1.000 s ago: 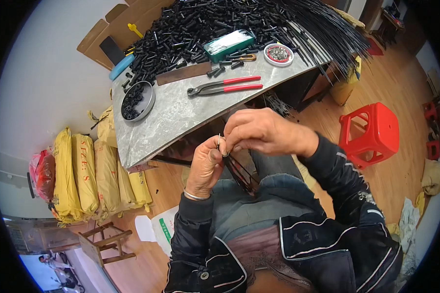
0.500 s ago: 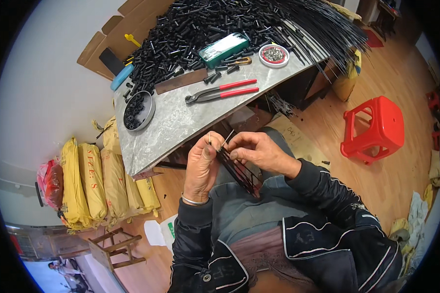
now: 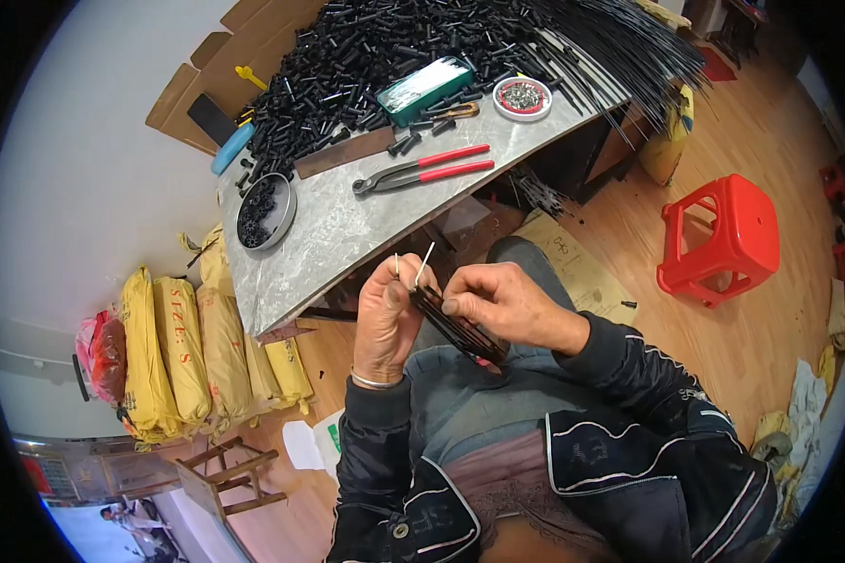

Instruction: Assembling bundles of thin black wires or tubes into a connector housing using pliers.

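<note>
Left hand [image 3: 385,305]: thumb and fingers clamped on the upper end of a bundle of thin black rods [image 3: 455,328], held over the lap [image 3: 469,403], just off the table's [image 3: 338,239] near edge. Pale stick [image 3: 425,264]: standing up, tilted, at the left fingertips.
Right hand [image 3: 507,302]: thumb and forefinger close together at the bundle's side — whether they pinch a rod cannot be told.
Table: grey, near edge slanting; an open strip of top lies between that edge, pliers and round dish.
Pliers [image 3: 455,155]: flat, red handle ends close to the near edge.
Round dish [image 3: 278,220]: black pieces inside, near the left edge.
Black pieces, heap [image 3: 366,56]: along the back.
Long rods [image 3: 634,56]: overhanging the right end.
Stool [image 3: 756,225]: red, on the floor [image 3: 629,235] — well apart from the right hand.
</note>
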`<state>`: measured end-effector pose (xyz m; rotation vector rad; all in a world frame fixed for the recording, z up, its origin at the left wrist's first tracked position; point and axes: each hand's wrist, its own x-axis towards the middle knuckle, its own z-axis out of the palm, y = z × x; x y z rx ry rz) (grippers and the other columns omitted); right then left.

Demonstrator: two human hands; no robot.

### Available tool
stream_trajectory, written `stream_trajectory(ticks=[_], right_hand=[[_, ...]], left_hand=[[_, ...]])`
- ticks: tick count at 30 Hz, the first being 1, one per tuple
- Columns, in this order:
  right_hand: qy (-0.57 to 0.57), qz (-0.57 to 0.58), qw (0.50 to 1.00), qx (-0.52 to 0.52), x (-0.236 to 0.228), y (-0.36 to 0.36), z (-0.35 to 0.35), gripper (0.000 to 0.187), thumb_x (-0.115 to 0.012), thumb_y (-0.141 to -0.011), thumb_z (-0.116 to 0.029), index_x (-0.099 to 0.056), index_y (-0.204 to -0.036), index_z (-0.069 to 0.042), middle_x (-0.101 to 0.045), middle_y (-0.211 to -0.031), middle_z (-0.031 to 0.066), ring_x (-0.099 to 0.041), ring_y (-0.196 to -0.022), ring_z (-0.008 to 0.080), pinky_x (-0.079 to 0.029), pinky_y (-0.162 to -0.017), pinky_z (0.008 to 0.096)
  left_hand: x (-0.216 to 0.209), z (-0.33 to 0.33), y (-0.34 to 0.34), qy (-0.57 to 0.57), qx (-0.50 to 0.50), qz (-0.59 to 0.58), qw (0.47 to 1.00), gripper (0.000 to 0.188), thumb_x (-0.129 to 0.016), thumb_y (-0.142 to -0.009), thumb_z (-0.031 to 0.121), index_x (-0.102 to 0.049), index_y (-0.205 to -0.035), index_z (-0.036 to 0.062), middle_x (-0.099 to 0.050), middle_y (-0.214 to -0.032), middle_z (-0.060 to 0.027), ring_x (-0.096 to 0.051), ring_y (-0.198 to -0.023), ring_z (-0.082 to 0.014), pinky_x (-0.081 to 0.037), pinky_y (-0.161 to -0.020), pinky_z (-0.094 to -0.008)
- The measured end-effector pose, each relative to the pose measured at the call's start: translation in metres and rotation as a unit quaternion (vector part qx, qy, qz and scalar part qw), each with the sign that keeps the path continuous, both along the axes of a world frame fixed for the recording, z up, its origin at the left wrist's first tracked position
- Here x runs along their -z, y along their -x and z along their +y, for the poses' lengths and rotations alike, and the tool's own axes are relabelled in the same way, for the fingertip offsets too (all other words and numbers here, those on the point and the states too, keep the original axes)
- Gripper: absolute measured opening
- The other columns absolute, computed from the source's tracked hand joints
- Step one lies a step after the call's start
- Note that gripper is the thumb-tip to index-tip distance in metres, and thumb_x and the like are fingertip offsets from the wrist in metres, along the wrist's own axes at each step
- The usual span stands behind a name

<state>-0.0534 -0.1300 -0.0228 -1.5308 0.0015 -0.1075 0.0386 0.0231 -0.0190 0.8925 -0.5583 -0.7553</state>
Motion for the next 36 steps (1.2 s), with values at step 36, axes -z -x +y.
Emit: stream_trajectory(ticks=[36], right_hand=[[0.163,-0.142,0.957,0.193,0.013,-0.005,0.009,0.012,-0.064,-0.083,-0.004,-0.066,-0.093,0.002,-0.067,-0.083,0.0148,-0.066,-0.068,0.0256,-0.052,-0.06,0.0322]], left_hand=[[0.006,0.005,0.007,-0.027,-0.071,0.054,0.996,0.036,-0.076,-0.079,0.017,-0.059,-0.107,0.0035,-0.061,-0.087,-0.0032,-0.057,-0.077,-0.0076,-0.041,-0.06,-0.0145]])
